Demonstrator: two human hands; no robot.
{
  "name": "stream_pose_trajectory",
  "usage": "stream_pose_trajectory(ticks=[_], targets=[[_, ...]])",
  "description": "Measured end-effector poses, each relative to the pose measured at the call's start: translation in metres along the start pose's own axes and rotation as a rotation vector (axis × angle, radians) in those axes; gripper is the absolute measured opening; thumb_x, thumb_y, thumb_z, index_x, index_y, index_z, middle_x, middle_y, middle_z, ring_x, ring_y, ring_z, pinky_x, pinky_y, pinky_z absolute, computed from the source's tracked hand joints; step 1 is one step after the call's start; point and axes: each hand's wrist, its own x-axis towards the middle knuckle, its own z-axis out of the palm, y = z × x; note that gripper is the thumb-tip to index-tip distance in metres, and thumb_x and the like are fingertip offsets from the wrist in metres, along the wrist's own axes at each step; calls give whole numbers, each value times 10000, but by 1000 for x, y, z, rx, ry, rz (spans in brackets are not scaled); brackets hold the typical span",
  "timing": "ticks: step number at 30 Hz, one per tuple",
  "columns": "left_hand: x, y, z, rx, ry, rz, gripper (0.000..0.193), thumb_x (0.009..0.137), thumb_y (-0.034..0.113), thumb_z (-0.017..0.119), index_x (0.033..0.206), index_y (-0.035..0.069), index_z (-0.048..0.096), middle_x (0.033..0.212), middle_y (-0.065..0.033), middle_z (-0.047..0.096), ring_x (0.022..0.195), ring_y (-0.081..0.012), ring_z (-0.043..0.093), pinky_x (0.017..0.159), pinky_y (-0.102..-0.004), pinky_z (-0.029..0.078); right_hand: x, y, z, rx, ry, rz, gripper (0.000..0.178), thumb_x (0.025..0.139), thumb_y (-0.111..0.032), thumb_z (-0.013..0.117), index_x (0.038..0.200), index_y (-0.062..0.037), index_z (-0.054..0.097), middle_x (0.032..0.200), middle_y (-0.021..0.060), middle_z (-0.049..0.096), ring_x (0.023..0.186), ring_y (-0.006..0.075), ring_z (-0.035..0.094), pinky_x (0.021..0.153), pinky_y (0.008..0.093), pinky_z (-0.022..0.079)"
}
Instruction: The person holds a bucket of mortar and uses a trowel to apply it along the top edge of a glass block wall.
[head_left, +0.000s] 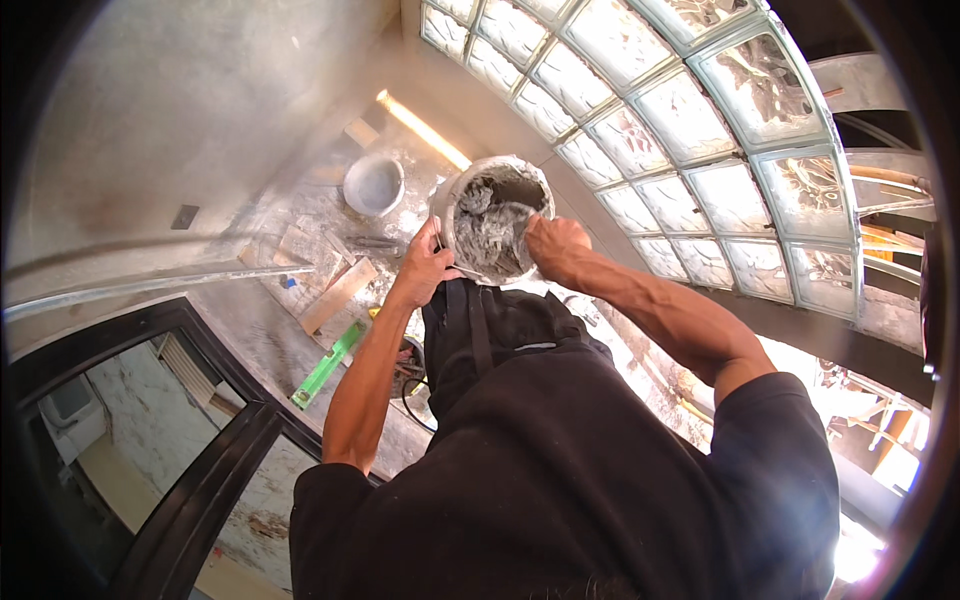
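A round bucket (447,225), its rim crusted with cement, is tilted in front of my body. Wet grey mortar (500,238) lies inside it, lumpy toward the far left side. My left hand (425,266) is closed on the bucket's left edge, close to a thin wire handle. Over the right rim, my right hand (558,246) makes a fist at the edge of the mortar. Whatever that fist grips is hidden by the fingers and the mortar.
Beyond the bucket, a second pale bucket (373,185) stands on the dusty floor. Wood boards (338,296) and a green spirit level (328,366) lie to the left. A glass-block wall (690,120) curves along the right; a black-framed window (190,440) is at lower left.
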Motion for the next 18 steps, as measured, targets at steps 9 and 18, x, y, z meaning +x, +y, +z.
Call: stream_pose_trajectory(ticks=[9,18], targets=[[23,-30,-18,-207,90,63,404,816,-89,423,1153,127,474,1104,-49,594,995,-225,628,870,-553,544,5,48,42,35,107,212,280,870,-141,630,1103,12,655,1039,192,710,915,335,716,769,401,589],[7,-10,-2,-248,46,62,411,858,-57,469,1198,172,431,1130,-51,580,1013,-222,628,918,-584,508,35,49,16,120,133,163,220,845,-103,635,1024,8,698,1028,206,705,907,349,715,723,414,600]])
